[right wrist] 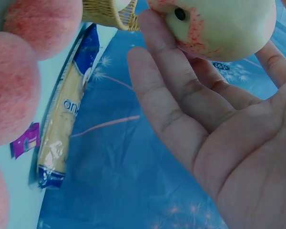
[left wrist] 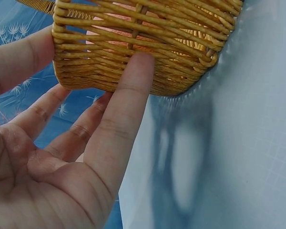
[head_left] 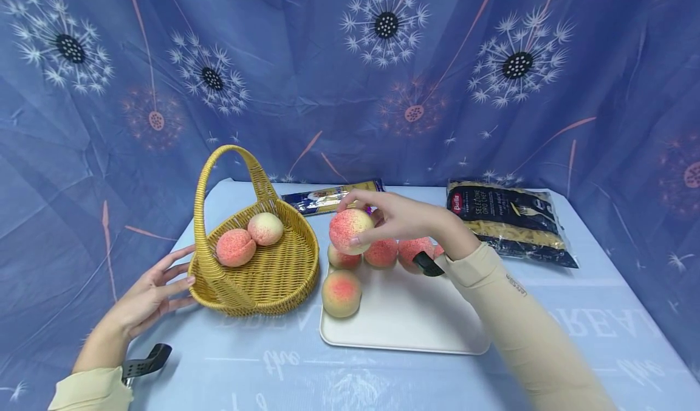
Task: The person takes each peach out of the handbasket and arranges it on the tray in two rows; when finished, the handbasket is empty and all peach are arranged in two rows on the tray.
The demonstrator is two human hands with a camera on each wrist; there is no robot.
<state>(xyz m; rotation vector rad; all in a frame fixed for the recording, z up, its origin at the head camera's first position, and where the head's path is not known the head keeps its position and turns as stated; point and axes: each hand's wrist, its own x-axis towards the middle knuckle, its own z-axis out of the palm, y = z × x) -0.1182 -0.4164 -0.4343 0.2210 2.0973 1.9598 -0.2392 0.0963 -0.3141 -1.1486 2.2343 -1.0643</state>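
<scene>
left hand (head_left: pixel 149 298): my fingers are straight and just resting against the outside wall of the basket (head_left: pixel 279 277), not gripping it
basket: woven yellow one with a tall handle, sits on the surface (head_left: pixel 339 368), two peaches (head_left: pixel 236 247) inside
right hand (head_left: pixel 407 216): fingers curled round a peach (head_left: pixel 350 231), holding it up over the tray's left end
tray (head_left: pixel 415 320): white, just right of the basket, more peaches along its far edge and one at the left
pasta bags (head_left: pixel 508 219): at the back

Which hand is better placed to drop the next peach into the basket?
Right. The right hand already holds a peach lifted above the tray, close to the basket. The left hand only touches the basket's outer wall.
</scene>
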